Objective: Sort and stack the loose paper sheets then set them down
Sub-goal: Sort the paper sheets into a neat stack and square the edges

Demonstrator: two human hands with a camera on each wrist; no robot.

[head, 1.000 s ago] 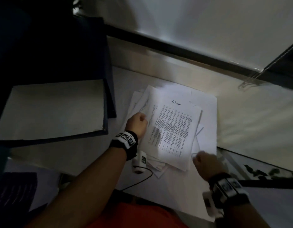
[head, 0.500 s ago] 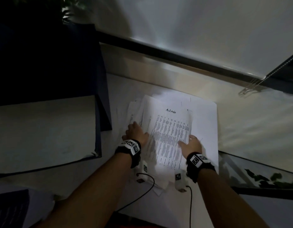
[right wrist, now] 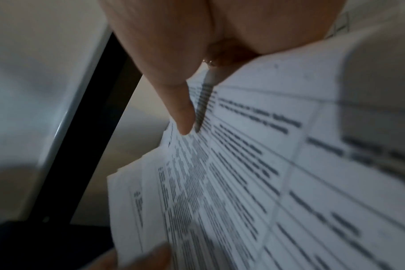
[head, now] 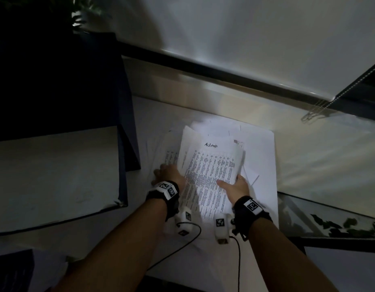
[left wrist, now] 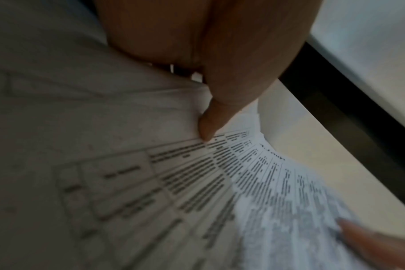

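Note:
A loose pile of white paper sheets (head: 260,157) lies on the white table (head: 152,123). On top is a printed sheet headed "Admin" (head: 211,169). My left hand (head: 167,173) grips the left edge of the top sheets, its thumb (left wrist: 206,127) pressing on the print. My right hand (head: 235,184) holds the right edge, thumb (right wrist: 183,117) on top and fingers curled under. The sheets bow upward between the two hands. Both wrist views show the same printed sheet (left wrist: 220,191) (right wrist: 243,173) close up and blurred.
A dark folder with a grey board (head: 56,175) lies left of the pile. A black window frame (head: 224,74) runs behind, with a blind chain (head: 315,114) at the right. A glass panel (head: 329,220) with leaves sits at the lower right. Cables (head: 195,228) trail from my wrists.
My right hand moved from the table by the pile's lower right onto the top sheets. My left hand slid down the left edge. The sheets are now held from both sides.

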